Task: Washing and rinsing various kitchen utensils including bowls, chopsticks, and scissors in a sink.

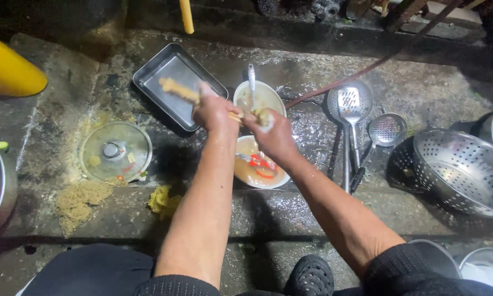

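Fingers of the left hand (213, 112) grip the chopsticks (179, 91), whose long axis runs up-left over the tray (148, 74), while the right hand (274, 134) pinches a sponge (264, 117) at their near end above the bowls (276, 178).

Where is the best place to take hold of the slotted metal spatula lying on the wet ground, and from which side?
Grip the slotted spatula by its long handle, near the end closest to the person. The broad blade points away, and the handle lies flat on the wet concrete ground, close beside the skimmer ladle. Coming from above with the right hand probably suits it best.
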